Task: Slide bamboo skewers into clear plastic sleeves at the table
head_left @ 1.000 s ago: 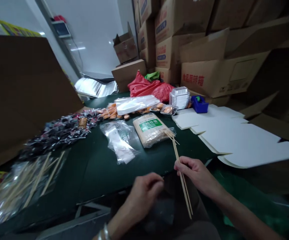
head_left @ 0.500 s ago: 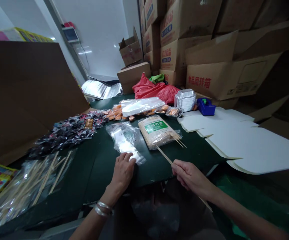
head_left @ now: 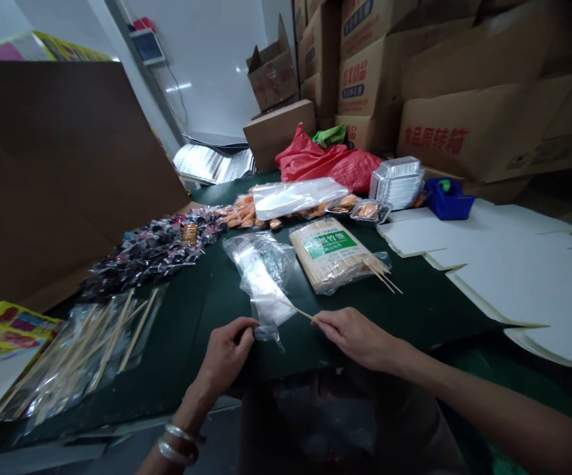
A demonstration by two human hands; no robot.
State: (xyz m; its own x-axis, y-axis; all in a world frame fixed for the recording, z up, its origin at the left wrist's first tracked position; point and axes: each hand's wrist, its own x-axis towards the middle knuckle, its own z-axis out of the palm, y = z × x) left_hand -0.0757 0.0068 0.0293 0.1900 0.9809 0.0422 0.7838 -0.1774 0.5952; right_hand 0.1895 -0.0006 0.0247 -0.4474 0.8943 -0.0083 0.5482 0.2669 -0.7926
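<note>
My left hand (head_left: 227, 349) pinches the near edge of a clear plastic bag from the flat pile of clear bags (head_left: 260, 264) on the dark green table. Thin bamboo sticks (head_left: 298, 311) are in my right hand (head_left: 352, 333), their tips pointing left over the bags. Behind my right hand lies an opened pack of bamboo skewers (head_left: 325, 254) with a green label, several skewers poking out at its right. At the left are filled clear bags with sticks (head_left: 82, 349).
Dark wrapped packets (head_left: 152, 257) are heaped at the left, orange packets (head_left: 241, 212) behind. Clear trays (head_left: 397, 183), a blue tape dispenser (head_left: 448, 198) and white card sheets (head_left: 513, 264) lie right. Cartons (head_left: 369, 76) stand behind.
My right hand has moved left and turned the sticks toward the bags. My left hand has drawn a bag edge nearer. The head view has shifted, so the table's contents appear farther right.
</note>
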